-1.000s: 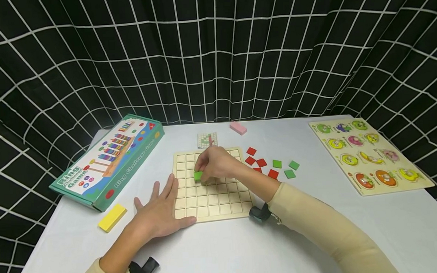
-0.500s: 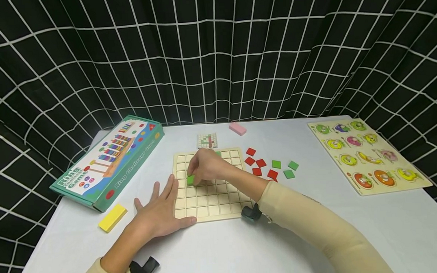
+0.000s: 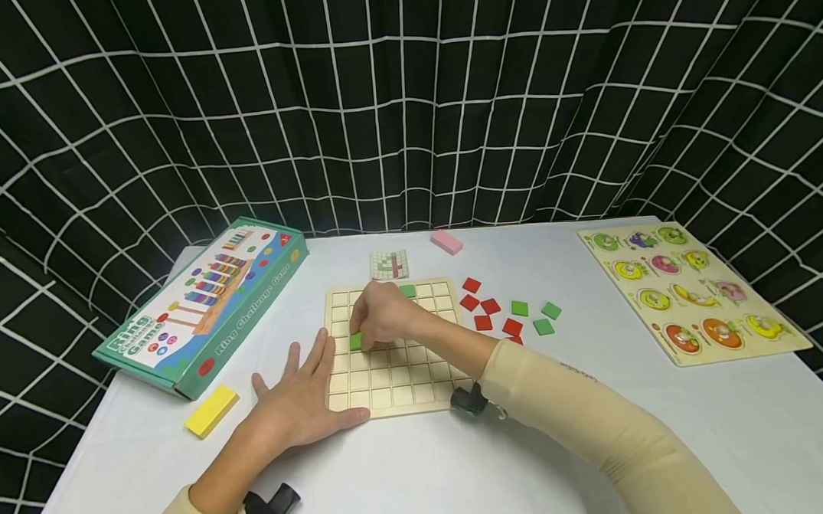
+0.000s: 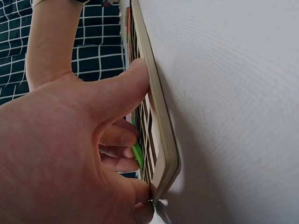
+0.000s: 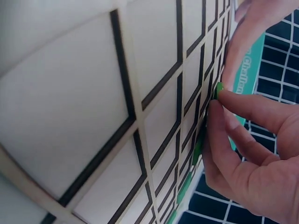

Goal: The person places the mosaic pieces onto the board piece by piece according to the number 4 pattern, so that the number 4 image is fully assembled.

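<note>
A wooden grid board (image 3: 404, 394) lies in the middle of the table. My right hand (image 3: 389, 312) is over its left part, pinching a green square tile (image 3: 356, 341) between thumb and fingers. In the right wrist view that tile (image 5: 219, 88) is tilted right at the grid squares. Another green tile (image 3: 408, 291) sits in the board's far row, and more green shows behind the right fingers in the right wrist view. My left hand (image 3: 297, 404) rests with spread fingers along the board's left side, thumb on its near left corner (image 4: 166, 172).
Loose red tiles (image 3: 490, 306) and green tiles (image 3: 543, 327) lie right of the board. A patterned card (image 3: 389, 265) and pink block (image 3: 447, 242) are behind it. At left are a yellow block (image 3: 212, 411) and game box (image 3: 206, 296); a fruit puzzle board (image 3: 692, 287) is at right.
My right hand has moved left across the board with the green tile, most of it in the first half second. The far-row tile has come into sight. The left hand stays put.
</note>
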Demonstrator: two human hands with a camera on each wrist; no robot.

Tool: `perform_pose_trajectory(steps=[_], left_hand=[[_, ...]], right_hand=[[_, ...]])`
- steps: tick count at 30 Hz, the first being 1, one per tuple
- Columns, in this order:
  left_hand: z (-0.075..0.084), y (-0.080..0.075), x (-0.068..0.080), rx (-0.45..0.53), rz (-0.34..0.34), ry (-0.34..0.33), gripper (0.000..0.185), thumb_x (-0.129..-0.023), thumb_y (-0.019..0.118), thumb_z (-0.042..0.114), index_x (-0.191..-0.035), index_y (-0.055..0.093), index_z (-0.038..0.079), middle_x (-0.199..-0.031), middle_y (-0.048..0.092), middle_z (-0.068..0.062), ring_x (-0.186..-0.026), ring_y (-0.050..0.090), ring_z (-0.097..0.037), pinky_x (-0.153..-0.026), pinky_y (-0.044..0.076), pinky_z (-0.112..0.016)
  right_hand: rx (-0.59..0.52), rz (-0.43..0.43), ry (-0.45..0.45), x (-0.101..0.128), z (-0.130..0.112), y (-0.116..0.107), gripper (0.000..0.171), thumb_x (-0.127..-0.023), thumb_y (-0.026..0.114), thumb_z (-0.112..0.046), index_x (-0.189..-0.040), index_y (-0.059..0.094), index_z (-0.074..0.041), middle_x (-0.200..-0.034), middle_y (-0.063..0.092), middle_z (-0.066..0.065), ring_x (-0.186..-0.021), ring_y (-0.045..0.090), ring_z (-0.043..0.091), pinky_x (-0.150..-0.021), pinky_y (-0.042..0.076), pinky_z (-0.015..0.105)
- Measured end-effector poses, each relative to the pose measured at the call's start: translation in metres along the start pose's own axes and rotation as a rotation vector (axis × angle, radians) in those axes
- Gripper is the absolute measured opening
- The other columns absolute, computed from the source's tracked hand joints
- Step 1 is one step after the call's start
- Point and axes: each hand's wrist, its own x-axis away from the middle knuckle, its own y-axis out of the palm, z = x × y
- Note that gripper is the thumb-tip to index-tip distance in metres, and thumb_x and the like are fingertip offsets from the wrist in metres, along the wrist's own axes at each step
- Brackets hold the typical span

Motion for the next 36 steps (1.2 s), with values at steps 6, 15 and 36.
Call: perform_pose_trajectory(steps=[6,15,36], left_hand=[[0.0000,0.0008,0.0000,-0.002,0.000,-0.001,0.126,-0.081,0.070,0.076,-0.167,0.014,0.005,-0.176,0.006,-0.014,-0.157,0.007,-0.056,-0.097,0.004,-0.096],[-0.0004,0.0011,-0.0006,-0.006,-0.005,-0.009,0.126,-0.081,0.069,0.077,-0.167,0.013,0.006,-0.177,0.006,-0.013,-0.158,0.006,-0.055,-0.097,0.004,-0.096],[0.0002,0.0013,0.0001,-0.006,0.002,-0.009,0.126,-0.080,0.070,0.077,-0.167,0.014,0.005,-0.177,0.006,-0.012,-0.158,0.007,-0.054,-0.097,0.004,-0.096]], right_hand=[[0.013,0.009,-0.007,0.0009,-0.0014,0.0012,0.026,-0.068,0.091,0.002,-0.087,0.083,-0.015,-0.075,0.073,-0.006,-0.078,0.065,0.012,-0.068,0.056,0.023],[0.026,0.009,-0.010,-0.0009,-0.0030,0.0033,0.027,-0.067,0.093,0.003,-0.084,0.081,-0.014,-0.075,0.072,-0.003,-0.075,0.063,0.013,-0.066,0.055,0.024],[0.024,-0.018,-0.010,0.0002,-0.0020,0.0014,0.030,-0.066,0.094,0.002,-0.087,0.080,-0.015,-0.074,0.069,-0.003,-0.071,0.058,0.011,-0.062,0.051,0.023]])
